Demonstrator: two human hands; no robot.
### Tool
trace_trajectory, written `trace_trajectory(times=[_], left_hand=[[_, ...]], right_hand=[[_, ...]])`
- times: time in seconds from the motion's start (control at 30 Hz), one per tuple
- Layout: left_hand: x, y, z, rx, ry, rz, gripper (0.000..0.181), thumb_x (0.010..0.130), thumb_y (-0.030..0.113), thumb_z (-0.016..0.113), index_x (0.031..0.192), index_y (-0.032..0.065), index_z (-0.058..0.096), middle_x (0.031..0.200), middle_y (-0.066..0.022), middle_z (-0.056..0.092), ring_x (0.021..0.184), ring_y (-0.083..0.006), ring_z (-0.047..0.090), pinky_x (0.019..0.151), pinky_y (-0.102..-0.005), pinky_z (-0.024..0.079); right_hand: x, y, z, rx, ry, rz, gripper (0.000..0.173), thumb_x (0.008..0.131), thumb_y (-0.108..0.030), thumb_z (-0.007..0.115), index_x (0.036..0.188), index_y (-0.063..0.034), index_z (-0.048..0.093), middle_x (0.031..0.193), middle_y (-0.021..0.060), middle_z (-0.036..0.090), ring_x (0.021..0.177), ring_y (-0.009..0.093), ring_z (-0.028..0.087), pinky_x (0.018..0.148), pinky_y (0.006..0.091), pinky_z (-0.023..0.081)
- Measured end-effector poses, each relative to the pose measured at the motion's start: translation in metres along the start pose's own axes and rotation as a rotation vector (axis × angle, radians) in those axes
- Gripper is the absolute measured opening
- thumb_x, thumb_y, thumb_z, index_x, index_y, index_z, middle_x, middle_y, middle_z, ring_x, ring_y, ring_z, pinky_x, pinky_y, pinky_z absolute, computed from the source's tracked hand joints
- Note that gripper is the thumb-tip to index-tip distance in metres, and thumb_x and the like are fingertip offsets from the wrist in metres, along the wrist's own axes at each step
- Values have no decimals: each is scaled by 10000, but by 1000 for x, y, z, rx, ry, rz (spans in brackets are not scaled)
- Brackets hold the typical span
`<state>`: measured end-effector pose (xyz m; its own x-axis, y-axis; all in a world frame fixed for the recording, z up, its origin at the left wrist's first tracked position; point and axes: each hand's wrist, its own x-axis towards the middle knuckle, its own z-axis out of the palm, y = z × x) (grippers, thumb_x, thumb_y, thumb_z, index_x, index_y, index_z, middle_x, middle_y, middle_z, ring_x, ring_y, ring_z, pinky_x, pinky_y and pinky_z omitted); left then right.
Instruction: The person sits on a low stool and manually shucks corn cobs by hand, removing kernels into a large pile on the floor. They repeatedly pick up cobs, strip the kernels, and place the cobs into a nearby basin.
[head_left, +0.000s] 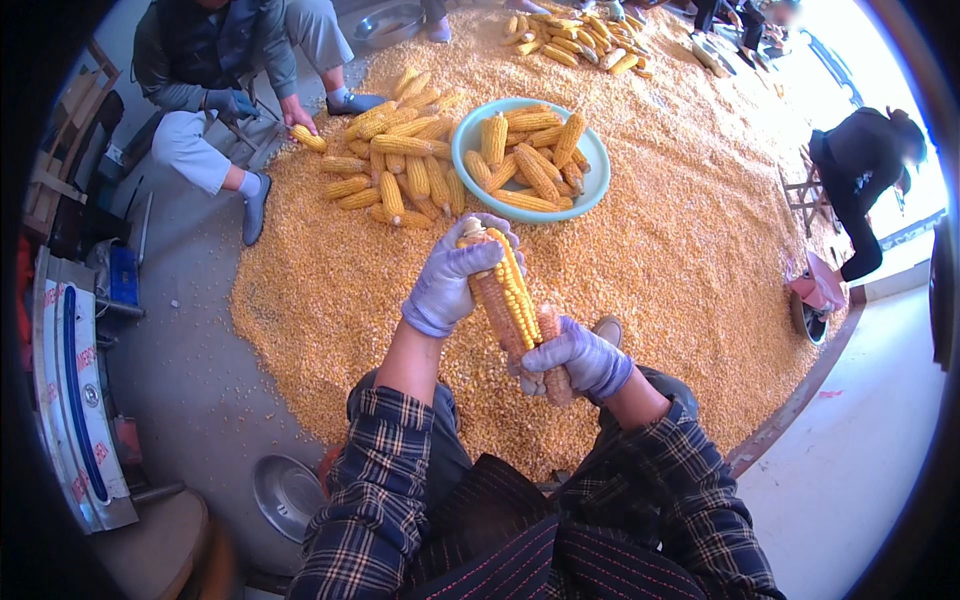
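Observation:
My left hand (457, 277), in a pale purple glove, grips the upper end of a partly shelled corn cob (506, 304). Rows of yellow kernels stay on its right side, while the left side is bare and pinkish. My gloved right hand (577, 356) holds a bare cob (551, 322) against the lower end of that ear. Under both hands spreads a wide heap of loose corn kernels (405, 300). Beyond them a light-green plastic basin (591, 202) holds several whole ears (536, 172), and more ears (409, 161) are piled at its left.
At upper left a seated person (217, 67) holds a corn ear (308, 139) and a thin tool. Another person (862, 172) bends at the right near a pink bag (817, 289). A metal basin (285, 495) stands at lower left. More ears (577, 37) lie at the back.

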<state>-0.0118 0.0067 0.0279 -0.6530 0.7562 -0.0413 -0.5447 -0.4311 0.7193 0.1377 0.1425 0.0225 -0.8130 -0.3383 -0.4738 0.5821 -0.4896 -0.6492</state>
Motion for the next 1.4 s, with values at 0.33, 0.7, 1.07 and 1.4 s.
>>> trace_trajectory(times=[0.33, 0.7, 1.07, 1.4], left_hand=[[1, -3, -2, 174, 246, -45, 368, 830, 353, 661, 1029, 65, 544, 888, -102, 606, 795, -220, 635, 744, -368, 546], [6, -23, -1, 620, 280, 95, 653, 848, 331, 666, 1304, 14, 323, 1146, -56, 471, 1031, -114, 475, 904, -259, 422], [4, -37, -13, 990, 394, 88, 584, 870, 418, 597, 1209, -14, 402, 1004, -114, 578, 873, -172, 563, 799, -306, 470], [12, -55, -24, 857, 410, 80, 600, 852, 555, 533, 1059, -6, 490, 913, -197, 626, 824, -307, 623, 718, -393, 480]], right_hand=[[4, 0, 9, -81, 45, -22, 370, 714, -131, 717, 1014, 2, 545, 776, 96, 608, 620, 182, 596, 573, 283, 484], [11, -4, 8, -34, 214, -41, 271, 765, -63, 688, 991, -4, 549, 749, 53, 577, 600, 175, 600, 569, 297, 510], [12, -1, 11, -136, 304, -104, 258, 768, -80, 699, 972, -10, 558, 772, 33, 587, 604, 126, 585, 554, 272, 505], [14, 1, 12, -369, 454, -136, 235, 759, -89, 714, 921, -24, 557, 751, 32, 596, 601, 118, 588, 521, 253, 480]])
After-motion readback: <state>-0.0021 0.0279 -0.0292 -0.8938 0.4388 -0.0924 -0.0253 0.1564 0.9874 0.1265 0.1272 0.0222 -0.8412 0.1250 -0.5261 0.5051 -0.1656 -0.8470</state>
